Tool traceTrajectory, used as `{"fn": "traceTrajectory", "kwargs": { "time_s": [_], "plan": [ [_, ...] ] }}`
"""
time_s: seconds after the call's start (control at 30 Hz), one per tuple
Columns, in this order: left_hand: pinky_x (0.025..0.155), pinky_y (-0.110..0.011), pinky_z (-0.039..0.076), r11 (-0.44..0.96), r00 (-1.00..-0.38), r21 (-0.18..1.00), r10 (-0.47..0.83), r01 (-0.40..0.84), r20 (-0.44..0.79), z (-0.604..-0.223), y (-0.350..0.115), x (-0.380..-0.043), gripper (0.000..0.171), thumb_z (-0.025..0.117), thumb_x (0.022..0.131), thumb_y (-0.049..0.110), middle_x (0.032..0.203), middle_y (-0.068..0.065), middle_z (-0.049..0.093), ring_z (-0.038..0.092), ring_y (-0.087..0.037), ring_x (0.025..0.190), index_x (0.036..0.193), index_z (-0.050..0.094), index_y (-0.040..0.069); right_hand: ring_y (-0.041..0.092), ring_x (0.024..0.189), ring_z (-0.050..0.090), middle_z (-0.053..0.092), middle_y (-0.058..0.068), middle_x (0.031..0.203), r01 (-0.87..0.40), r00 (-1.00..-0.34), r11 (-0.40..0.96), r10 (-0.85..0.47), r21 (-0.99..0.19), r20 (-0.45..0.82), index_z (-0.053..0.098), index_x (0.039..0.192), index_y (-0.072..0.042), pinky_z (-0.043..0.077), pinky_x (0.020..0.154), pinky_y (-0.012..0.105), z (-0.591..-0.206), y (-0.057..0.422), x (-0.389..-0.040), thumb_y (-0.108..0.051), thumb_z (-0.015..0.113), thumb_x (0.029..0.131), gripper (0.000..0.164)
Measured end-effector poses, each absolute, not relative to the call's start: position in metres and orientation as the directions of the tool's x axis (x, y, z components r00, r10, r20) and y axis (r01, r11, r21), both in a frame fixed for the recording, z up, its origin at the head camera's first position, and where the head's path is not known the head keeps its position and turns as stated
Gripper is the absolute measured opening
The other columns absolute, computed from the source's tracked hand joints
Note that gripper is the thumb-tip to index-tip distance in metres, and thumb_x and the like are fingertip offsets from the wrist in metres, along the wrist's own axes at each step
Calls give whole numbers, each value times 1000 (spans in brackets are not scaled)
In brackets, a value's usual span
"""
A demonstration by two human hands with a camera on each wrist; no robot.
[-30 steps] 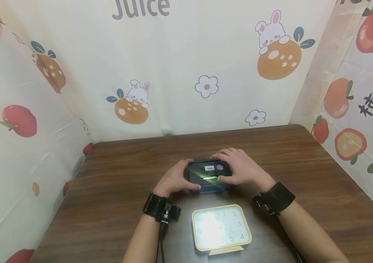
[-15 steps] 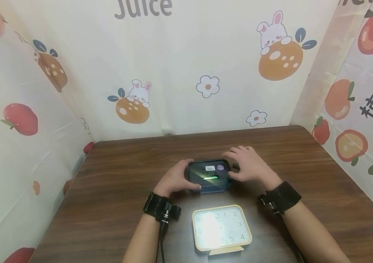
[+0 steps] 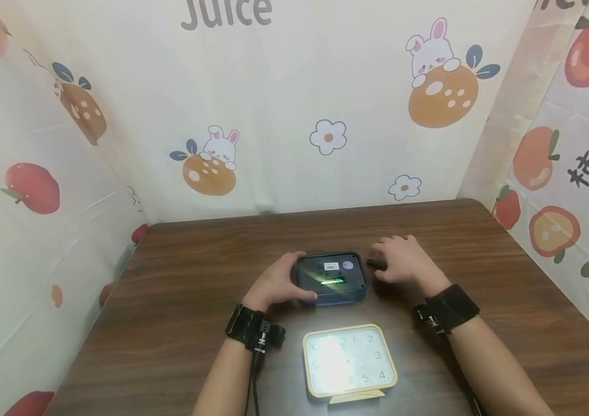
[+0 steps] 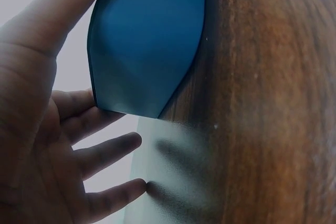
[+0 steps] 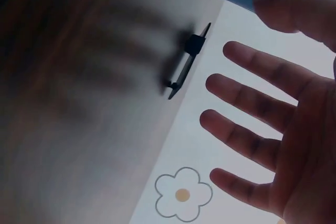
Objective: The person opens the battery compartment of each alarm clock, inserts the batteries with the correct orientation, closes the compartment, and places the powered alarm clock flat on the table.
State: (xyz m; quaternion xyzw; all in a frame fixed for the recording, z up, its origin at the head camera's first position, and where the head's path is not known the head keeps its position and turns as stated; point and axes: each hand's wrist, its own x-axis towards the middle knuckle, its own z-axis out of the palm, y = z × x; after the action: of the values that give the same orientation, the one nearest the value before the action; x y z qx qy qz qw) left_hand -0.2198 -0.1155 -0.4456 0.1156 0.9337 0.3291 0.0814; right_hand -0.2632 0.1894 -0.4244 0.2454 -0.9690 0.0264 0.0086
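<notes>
A blue alarm clock (image 3: 353,282) lies face down on the table, its black back up. A green battery (image 3: 332,281) shows in its uncovered slot. My left hand (image 3: 276,281) grips the clock's left end, thumb along the near edge and a finger at the far edge; the left wrist view shows the blue side (image 4: 147,45) beneath that thumb, other fingers spread. To the clock's right, my right hand (image 3: 403,260) hovers with fingers apart, holding nothing. Just by its fingertips is a small black battery cover (image 3: 376,264), seen edge-on in the right wrist view as a thin tabbed strip (image 5: 189,61).
A yellow-framed clock (image 3: 346,361) leans back on its foot in front of the blue one, glare on its face. Black camera straps with cables circle both wrists. Printed curtains stand behind and beside the brown wooden table (image 3: 196,323).
My right hand has let go of the blue clock's right end and moved right, to beside the battery cover, which now shows. The left hand keeps its grip on the clock.
</notes>
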Motion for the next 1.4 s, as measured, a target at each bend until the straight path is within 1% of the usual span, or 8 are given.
{"fn": "traceTrajectory", "kwargs": {
  "time_s": [0.2,0.43,0.63,0.77,1.07,1.2,1.3,1.4],
  "plan": [
    [92,-42,36,756,-962,635,265,161,-71,-444,-116,-219,98,72,45,65,129,9,40,42,-11,106,130,32,34,23,93,53,59,4,107,-461,-887,885,-460,-73,25,60,107,-18,37,81,51,-427,193,-266,-41,69,66,48],
    [92,-42,37,759,-963,632,260,158,-72,-444,-116,-220,99,72,45,65,128,10,40,42,-11,106,130,32,34,16,79,52,60,-2,94,-495,-868,864,-497,-92,1,62,101,-22,42,71,44,-430,194,-270,-38,69,69,37],
    [93,-42,37,758,-962,633,261,158,-73,-442,-117,-220,99,72,45,64,129,9,40,42,-11,106,130,32,34,14,77,55,60,-2,89,-512,-854,847,-520,-140,-18,62,97,-19,46,68,37,-430,194,-271,-27,71,69,31],
    [93,-42,37,763,-961,626,265,161,-76,-442,-117,-220,98,72,46,64,129,9,39,42,-11,106,130,31,34,15,80,56,62,-2,89,-515,-848,839,-528,-178,-34,61,95,-17,47,69,37,-429,193,-270,-20,72,69,28],
    [93,-40,36,759,-961,633,264,156,-79,-445,-118,-221,100,72,45,64,128,10,40,42,-9,107,131,31,34,16,82,56,61,1,93,-487,-863,852,-504,-190,-46,58,104,-13,46,71,38,-436,194,-273,-22,71,70,37],
    [93,-41,36,750,-959,642,270,157,-82,-445,-118,-220,100,73,45,64,128,10,41,42,-10,106,131,31,33,13,73,53,59,-2,83,-483,-864,855,-500,-191,-53,59,94,-15,45,63,33,-438,195,-275,-22,72,69,29],
    [93,-41,36,747,-958,645,274,159,-81,-445,-118,-220,100,72,45,64,127,10,41,42,-10,106,131,31,33,12,64,49,55,-4,72,-479,-863,852,-501,-214,-62,57,83,-17,40,56,28,-438,195,-275,-21,71,69,20],
    [93,-40,36,745,-958,648,275,159,-81,-445,-118,-220,100,72,45,65,127,10,41,42,-10,105,130,31,33,12,60,47,53,-6,69,-470,-866,850,-496,-237,-62,57,78,-19,38,53,26,-436,195,-275,-20,71,70,16]
  ]
}}
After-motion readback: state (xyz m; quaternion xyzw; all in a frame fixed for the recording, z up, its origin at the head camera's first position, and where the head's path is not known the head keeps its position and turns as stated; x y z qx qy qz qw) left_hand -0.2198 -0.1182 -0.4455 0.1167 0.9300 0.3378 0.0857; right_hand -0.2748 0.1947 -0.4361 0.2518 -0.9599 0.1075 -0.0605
